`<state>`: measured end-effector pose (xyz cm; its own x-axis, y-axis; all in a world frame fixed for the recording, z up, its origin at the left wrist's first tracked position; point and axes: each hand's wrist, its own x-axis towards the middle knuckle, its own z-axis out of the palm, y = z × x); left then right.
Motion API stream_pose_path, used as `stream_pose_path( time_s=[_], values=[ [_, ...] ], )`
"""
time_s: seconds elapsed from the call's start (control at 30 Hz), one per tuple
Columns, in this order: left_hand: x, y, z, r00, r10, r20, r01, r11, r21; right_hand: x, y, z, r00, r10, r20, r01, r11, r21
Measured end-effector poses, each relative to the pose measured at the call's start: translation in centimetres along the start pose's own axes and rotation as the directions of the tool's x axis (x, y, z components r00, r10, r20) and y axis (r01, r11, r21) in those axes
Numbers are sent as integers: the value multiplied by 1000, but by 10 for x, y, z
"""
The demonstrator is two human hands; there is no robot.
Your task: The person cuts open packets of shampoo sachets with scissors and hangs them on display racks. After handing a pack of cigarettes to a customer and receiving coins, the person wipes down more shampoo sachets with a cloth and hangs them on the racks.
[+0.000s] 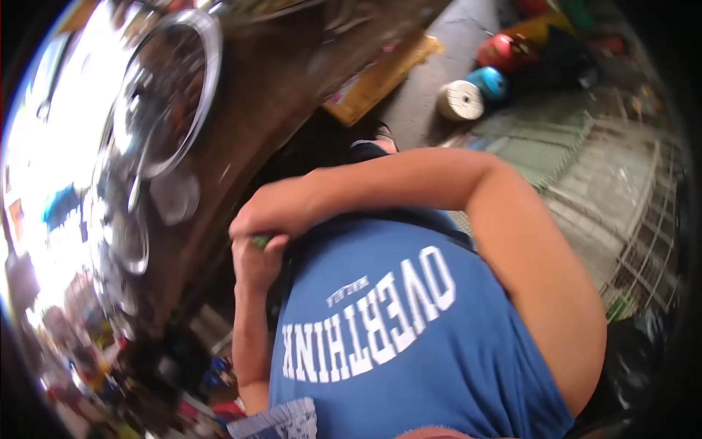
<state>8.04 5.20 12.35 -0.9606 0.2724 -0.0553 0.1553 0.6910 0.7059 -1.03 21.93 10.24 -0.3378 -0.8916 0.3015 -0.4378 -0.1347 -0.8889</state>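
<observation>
My right hand (272, 210) is curled in a fist on top of my left hand (256, 265), in front of the blue shirt's hem. Between them shows a bit of something green (260, 240), too small and too covered to name. My left hand is closed with its thumb raised beside the green thing. The fingers of my right hand are bent under and mostly hidden, slightly blurred by motion. Left of my hands lies the edge of a brown wooden table (241, 146).
On the table are a large round metal tray (217, 55) with a spoon (139, 172) and a clear plastic lid or dish (175, 196). A yellow box (365, 91) sits beneath its edge. White (461, 101), blue (488, 83) and red (504, 51) rolls stand beyond, near wire mesh (643, 219).
</observation>
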Motion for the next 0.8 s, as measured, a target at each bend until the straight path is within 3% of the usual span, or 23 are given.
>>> stream_pose_path(
  time_s=[0.03, 0.07, 0.13, 0.2, 0.27, 0.33, 0.37, 0.4, 0.47, 0.5, 0.53, 0.57, 0.6, 0.63, 0.7, 0.8],
  values=[
    [1, 9, -11, 993, 113, -15, -110, 986, 124, 1, -10, -3, 999, 6, -40, -4, 998, 58],
    [3, 2, -18, 983, 183, -4, -182, 979, 95, 2, -19, -13, 998, 21, -66, -14, 994, 110],
    [15, 16, -24, 992, 55, -109, -65, 994, -86, -2, -27, -26, 978, 195, -74, -188, 977, 99],
    [26, 28, -28, 993, -66, -93, 34, 949, -314, -5, -29, -29, 943, 246, -224, -238, 969, 62],
    [28, 26, -30, 968, -244, -53, 210, 912, -353, -2, -32, -39, 855, 439, -276, -426, 898, 110],
    [28, 10, -26, 968, -211, -138, 134, 894, -428, -7, -13, -40, 756, 577, -308, -535, 817, 217],
    [28, 10, -30, 964, -225, -138, 145, 888, -437, -10, -5, -42, 777, 543, -319, -534, 836, 125],
    [27, 13, -35, 962, -243, -124, 164, 879, -447, -15, 7, -40, 730, 625, -277, -587, 781, 214],
    [35, 17, -40, 937, -268, -224, 175, 915, -363, -13, 33, -39, 651, 699, -298, -428, 661, 616],
    [41, 13, -36, 932, -190, -308, 133, 972, -195, -8, 36, -38, 660, 690, -298, -424, 669, 610],
    [51, 10, -31, 924, -95, -371, 96, 995, -16, -3, 38, -35, 650, 665, -367, -278, 658, 700],
    [69, 17, -17, 953, 79, -291, -43, 991, 128, -3, 41, -28, 624, 649, -436, -124, 633, 764],
    [85, 22, -4, 953, 240, -183, -192, 950, 247, -28, 76, 2, 708, 454, -541, -66, 805, 590],
    [96, 11, 3, 953, 243, -180, -200, 953, 230, -54, 112, 32, 753, 235, -615, 31, 921, 389],
    [119, -16, 19, 888, 451, -88, -445, 892, 77, -69, 96, 34, 795, 303, -525, -34, 887, 461],
    [127, -27, 31, 898, 402, -178, -424, 900, -106, -51, 62, 4, 856, 344, -387, -97, 841, 532]
  ],
)
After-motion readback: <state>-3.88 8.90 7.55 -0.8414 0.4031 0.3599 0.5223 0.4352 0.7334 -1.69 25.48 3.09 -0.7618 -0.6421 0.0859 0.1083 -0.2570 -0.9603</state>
